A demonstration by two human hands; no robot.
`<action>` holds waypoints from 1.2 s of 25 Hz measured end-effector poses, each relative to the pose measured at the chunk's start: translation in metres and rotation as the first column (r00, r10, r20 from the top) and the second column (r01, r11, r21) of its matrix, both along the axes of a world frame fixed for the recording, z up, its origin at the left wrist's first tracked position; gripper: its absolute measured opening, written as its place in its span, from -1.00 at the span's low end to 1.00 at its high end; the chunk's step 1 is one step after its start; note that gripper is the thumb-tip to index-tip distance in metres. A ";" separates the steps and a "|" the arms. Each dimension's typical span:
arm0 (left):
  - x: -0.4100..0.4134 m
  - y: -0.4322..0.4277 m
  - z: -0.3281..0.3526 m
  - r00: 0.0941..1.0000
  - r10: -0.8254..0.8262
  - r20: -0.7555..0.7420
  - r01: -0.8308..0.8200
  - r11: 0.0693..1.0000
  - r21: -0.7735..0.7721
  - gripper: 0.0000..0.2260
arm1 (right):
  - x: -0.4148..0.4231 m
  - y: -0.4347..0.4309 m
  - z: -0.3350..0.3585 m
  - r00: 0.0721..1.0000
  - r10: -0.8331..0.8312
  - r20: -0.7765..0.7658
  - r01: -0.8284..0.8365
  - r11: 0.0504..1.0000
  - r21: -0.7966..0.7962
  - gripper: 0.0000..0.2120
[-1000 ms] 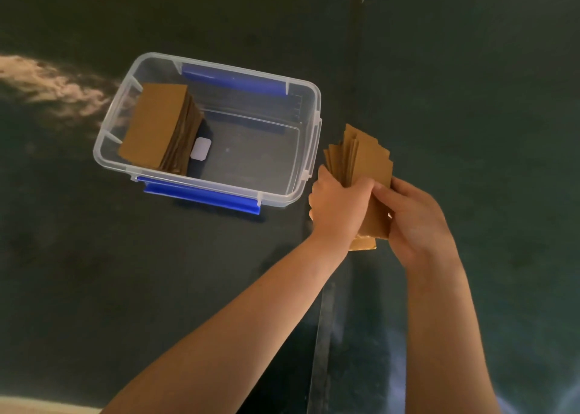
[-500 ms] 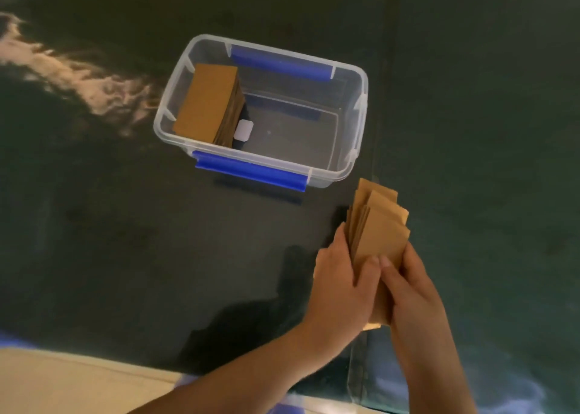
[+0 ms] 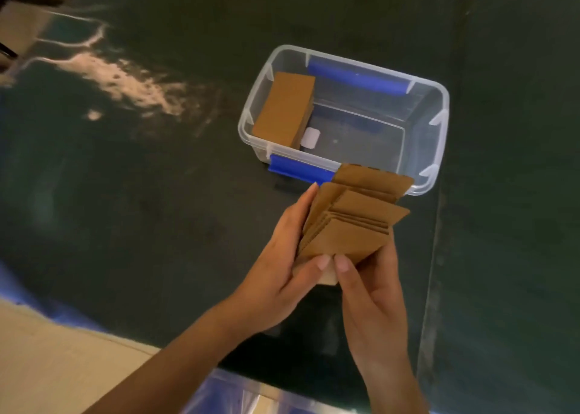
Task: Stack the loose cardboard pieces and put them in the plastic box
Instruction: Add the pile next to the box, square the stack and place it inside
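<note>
A fanned bundle of brown cardboard pieces is held above the dark table, just in front of the box's near wall. My left hand grips its left side and my right hand holds its lower right corner; the two thumbs meet on the top piece. The clear plastic box with blue side latches stands behind the bundle. A neat stack of cardboard lies in the box's left end, with a small white label beside it on the floor of the box.
The dark green table surface spreads to the left with a bright glare patch. A seam runs down the table right of my hands. The pale floor shows beyond the near edge.
The view has shifted, so the box now sits further right and closer to the bundle. The bundle has tipped flatter and fanned out more between my hands.
</note>
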State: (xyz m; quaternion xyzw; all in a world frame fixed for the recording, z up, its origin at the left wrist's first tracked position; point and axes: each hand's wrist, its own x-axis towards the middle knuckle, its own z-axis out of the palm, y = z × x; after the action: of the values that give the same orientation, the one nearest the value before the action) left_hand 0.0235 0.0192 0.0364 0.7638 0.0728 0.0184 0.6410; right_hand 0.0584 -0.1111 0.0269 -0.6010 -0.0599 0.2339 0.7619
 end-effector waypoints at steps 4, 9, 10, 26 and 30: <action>0.008 0.028 -0.022 0.997 -0.042 0.069 0.039 0.998 0.052 -0.35 | 0.017 0.017 -0.012 0.994 0.066 0.090 -0.067 0.998 0.009 -0.40; 0.004 0.025 -0.035 0.995 0.001 0.096 0.003 0.999 -0.046 -0.39 | 0.010 0.024 -0.030 0.989 0.086 0.121 -0.096 0.992 0.077 -0.36; 0.004 0.024 -0.037 0.995 0.016 0.102 -0.008 0.997 -0.078 -0.39 | 0.007 0.025 -0.034 0.991 0.073 0.112 -0.083 0.993 0.087 -0.35; -0.003 0.009 -0.056 0.972 0.174 0.159 -0.172 0.985 -0.025 -0.28 | -0.010 0.028 -0.050 0.999 -0.002 0.044 -0.002 0.996 0.086 -0.11; -0.001 0.010 -0.055 0.960 0.168 0.225 -0.167 0.986 -0.021 -0.27 | -0.008 0.026 -0.046 0.998 -0.007 0.062 0.004 0.999 0.046 -0.14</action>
State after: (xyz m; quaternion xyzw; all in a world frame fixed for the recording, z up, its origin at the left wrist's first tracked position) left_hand 0.0223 0.0287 -0.0185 0.7473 0.0637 0.1595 0.6420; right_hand 0.0504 -0.0852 -0.0193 -0.5903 -0.0872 0.2117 0.7740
